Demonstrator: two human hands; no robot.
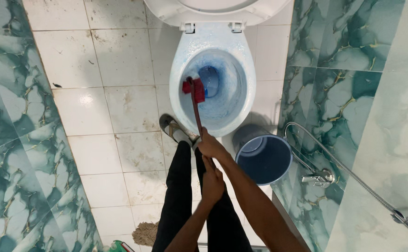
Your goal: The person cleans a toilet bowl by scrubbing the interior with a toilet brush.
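Toilet bowl (213, 70) coated in blue foamy cleaner across the inner wall and rim; scrubbing underway, foam not yet rinsed off. Red toilet brush (193, 91) head sits on the bowl's near-left inner wall, handle slanting back toward the person. Right hand (212, 147) has a closed grip on the handle end; left hand (212, 182) is closed just behind it, apparently also on the handle. Blue bucket (264, 158) stands right of the bowl.
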